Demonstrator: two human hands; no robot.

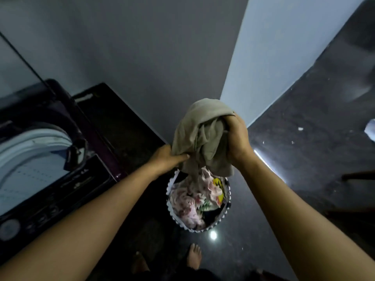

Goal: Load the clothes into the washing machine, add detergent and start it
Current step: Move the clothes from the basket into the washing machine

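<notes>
A khaki garment (199, 134) hangs bunched above the laundry basket (224, 217). My right hand (236, 136) grips its upper right part, and my left hand (169, 158) pinches its lower left edge. The basket stands on the floor below and holds several clothes, among them a pink floral piece (188, 203). The top-loading washing machine (40, 179) stands at the left with its lid raised and its pale drum (26, 159) showing. Its dark control panel (42, 216) runs along the near edge.
A grey wall rises behind the basket, with a lighter wall edge (263, 67) to the right. The dark glossy floor (304, 138) spreads to the right, with a dark furniture piece (359, 175) at the right edge. My bare feet (193, 256) stand just below the basket.
</notes>
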